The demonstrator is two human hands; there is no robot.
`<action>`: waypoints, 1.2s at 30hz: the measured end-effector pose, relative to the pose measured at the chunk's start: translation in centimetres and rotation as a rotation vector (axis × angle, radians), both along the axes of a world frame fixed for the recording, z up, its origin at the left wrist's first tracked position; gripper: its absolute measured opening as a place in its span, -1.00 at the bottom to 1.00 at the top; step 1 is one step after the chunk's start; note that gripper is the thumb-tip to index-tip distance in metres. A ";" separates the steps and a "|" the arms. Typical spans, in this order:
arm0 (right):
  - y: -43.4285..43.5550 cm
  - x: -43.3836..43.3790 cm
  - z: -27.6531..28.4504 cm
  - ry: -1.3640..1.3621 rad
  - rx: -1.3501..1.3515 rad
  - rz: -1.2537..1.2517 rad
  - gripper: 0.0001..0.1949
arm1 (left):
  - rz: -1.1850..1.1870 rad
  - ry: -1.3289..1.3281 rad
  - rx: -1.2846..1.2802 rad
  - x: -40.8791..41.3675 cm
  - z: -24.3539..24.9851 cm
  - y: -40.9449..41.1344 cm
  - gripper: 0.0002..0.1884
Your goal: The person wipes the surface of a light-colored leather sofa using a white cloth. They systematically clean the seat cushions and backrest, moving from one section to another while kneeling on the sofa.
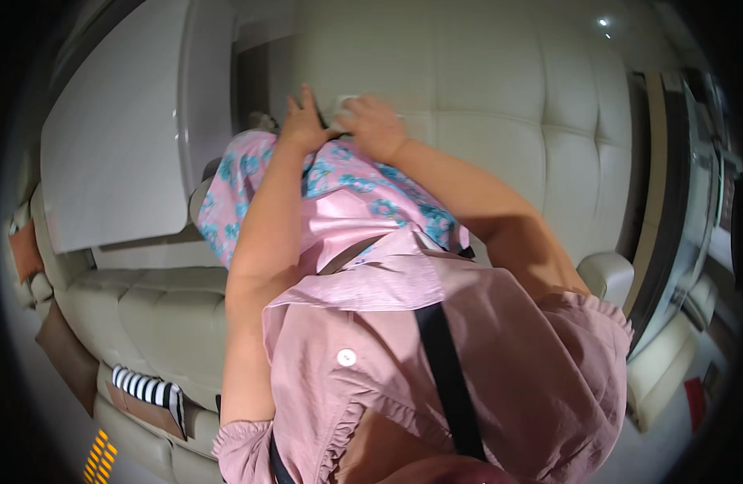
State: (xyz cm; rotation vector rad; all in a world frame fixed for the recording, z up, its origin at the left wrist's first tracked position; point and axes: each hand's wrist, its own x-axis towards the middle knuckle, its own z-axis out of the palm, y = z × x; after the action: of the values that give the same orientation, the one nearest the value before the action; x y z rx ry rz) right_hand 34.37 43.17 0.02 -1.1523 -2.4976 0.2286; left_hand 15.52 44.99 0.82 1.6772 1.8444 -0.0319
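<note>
My left hand (303, 124) is spread with its fingers apart, just above the pink floral cloth (347, 181) over my lap. My right hand (374, 126) is bent and blurred over the light leather seat (486, 78), close to the left one. A small whitish thing (346, 104) shows at its fingertips; whether the fingers grip it, I cannot tell. Something dark lies between the two hands, mostly hidden by them.
A white glossy tabletop (117, 133) stands to the left. Below it runs a light leather sofa (147, 320) with a black-and-white striped cushion (146, 387). A padded armrest (607, 278) and a dark-edged glass unit (680, 212) stand at the right.
</note>
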 end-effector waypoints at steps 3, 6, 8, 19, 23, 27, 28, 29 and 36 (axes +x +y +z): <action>0.4 0.0 0.6 -0.019 0.015 0.110 -0.75 | -0.016 0.037 -0.062 -0.6 0.8 -0.2 0.41; -0.1 3.5 1.0 -0.001 0.011 0.042 -0.72 | -0.012 0.031 -0.080 0.0 1.0 0.2 0.41; -1.0 7.3 1.5 -0.019 0.001 -0.060 -0.74 | 0.027 0.021 -0.097 0.3 1.6 0.2 0.42; -4.3 23.3 3.0 -0.214 0.007 -0.704 -0.63 | 0.047 0.006 -0.015 0.3 1.3 0.0 0.38; -4.8 27.1 3.2 -0.274 -0.176 -1.034 -0.62 | -0.003 0.039 0.075 0.4 1.0 -0.2 0.32; -5.0 29.4 3.2 -0.269 -0.283 -1.110 -0.59 | -0.117 0.116 0.178 1.0 0.8 -0.8 0.18; -5.1 29.7 3.2 -0.273 -0.272 -1.075 -0.58 | -0.143 0.118 0.217 1.0 0.6 -0.9 0.13; -5.4 30.0 3.3 -0.277 -0.261 -1.042 -0.57 | -0.171 0.120 0.256 0.9 0.4 -0.8 0.08; -13.3 30.2 3.7 -0.151 -0.107 -0.770 -0.46 | -0.439 0.242 0.411 1.7 0.2 -1.5 -0.13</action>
State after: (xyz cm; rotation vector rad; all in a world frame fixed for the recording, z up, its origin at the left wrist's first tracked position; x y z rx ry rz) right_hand 64.60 29.90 3.68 -2.1265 -1.9761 0.0588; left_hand 17.27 43.53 1.07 2.4385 1.6897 -0.0430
